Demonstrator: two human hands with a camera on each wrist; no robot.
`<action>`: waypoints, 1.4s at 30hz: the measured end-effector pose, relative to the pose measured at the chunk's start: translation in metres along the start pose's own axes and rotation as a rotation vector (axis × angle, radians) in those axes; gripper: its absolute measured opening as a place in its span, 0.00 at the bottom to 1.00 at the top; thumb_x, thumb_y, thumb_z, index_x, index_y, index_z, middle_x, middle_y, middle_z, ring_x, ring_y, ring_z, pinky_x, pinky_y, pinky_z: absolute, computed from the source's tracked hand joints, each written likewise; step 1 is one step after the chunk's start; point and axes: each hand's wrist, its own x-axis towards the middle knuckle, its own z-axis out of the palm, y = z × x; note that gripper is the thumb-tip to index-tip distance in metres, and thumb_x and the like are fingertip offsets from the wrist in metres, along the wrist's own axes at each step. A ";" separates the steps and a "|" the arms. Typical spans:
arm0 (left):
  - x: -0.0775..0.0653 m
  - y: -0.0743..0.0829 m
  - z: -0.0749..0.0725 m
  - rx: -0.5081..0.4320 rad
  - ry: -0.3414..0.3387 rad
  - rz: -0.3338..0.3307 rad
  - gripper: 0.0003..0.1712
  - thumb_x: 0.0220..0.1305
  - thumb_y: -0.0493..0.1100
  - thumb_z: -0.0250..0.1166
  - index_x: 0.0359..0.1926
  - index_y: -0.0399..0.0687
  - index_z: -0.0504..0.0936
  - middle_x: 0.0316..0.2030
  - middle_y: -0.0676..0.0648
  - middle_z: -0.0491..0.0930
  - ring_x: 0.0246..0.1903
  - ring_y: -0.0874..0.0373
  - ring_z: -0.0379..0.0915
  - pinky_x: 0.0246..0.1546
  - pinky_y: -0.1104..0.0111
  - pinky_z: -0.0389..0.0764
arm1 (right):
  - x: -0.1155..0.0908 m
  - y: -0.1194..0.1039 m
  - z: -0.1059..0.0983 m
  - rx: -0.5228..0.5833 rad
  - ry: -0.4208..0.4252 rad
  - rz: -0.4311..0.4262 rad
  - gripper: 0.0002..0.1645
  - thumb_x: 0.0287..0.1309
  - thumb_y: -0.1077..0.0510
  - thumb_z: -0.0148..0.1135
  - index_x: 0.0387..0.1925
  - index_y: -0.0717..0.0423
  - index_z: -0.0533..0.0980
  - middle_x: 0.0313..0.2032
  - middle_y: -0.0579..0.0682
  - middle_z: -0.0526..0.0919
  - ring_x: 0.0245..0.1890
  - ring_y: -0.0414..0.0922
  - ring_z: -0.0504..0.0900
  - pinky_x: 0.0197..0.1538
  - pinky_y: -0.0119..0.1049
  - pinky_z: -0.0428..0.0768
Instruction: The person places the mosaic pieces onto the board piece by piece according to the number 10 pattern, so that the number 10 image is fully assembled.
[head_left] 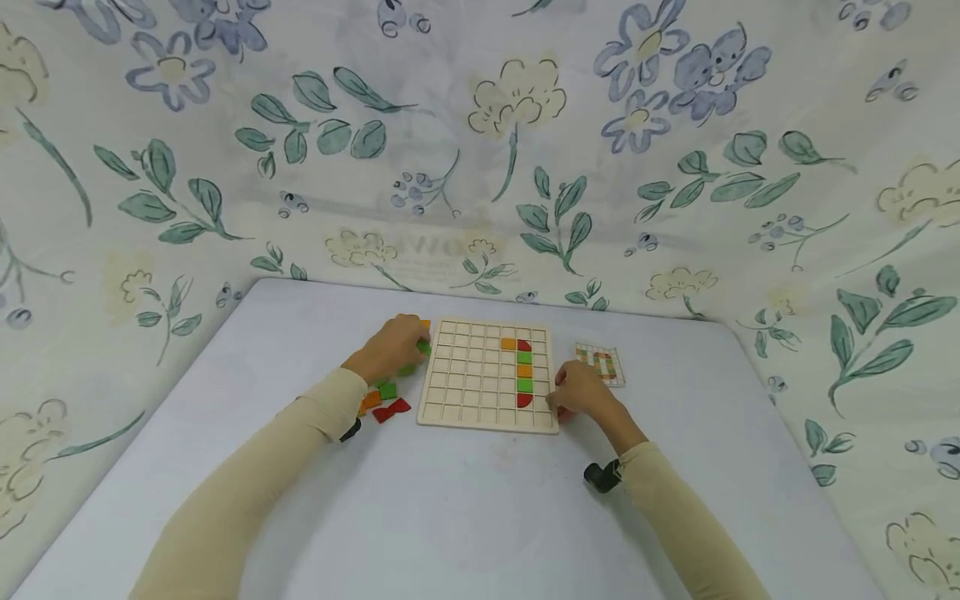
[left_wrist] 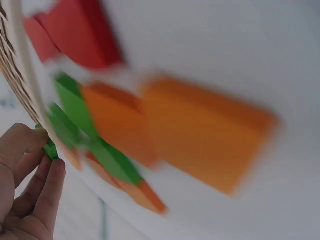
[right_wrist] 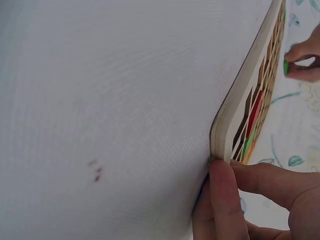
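Note:
My left hand point(head_left: 393, 346) is left of the wooden grid board point(head_left: 467, 372), and its fingertips pinch a small green block point(left_wrist: 50, 149). At the board's right edge, my right hand point(head_left: 587, 390) grips the rim between thumb and fingers near the front corner. On the board, a column runs from a red piece point(head_left: 524, 345) through green, orange and green squares to another red piece point(head_left: 524, 401). An orange square point(head_left: 509, 343) lies left of the top red one.
Loose orange blocks point(left_wrist: 205, 135), green blocks point(head_left: 387, 390) and red bow-shaped pieces point(head_left: 392, 409) lie left of the board. A small pattern card point(head_left: 613, 367) is behind my right hand. A flowered cloth point(head_left: 450, 167) hangs beyond the white table point(head_left: 480, 517).

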 end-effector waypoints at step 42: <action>-0.001 0.063 0.015 0.017 -0.010 0.295 0.18 0.54 0.34 0.73 0.47 0.34 0.84 0.42 0.43 0.81 0.40 0.53 0.74 0.45 0.64 0.78 | 0.003 0.000 0.000 -0.030 -0.008 0.016 0.17 0.54 0.60 0.70 0.40 0.67 0.74 0.22 0.53 0.81 0.18 0.44 0.83 0.28 0.34 0.80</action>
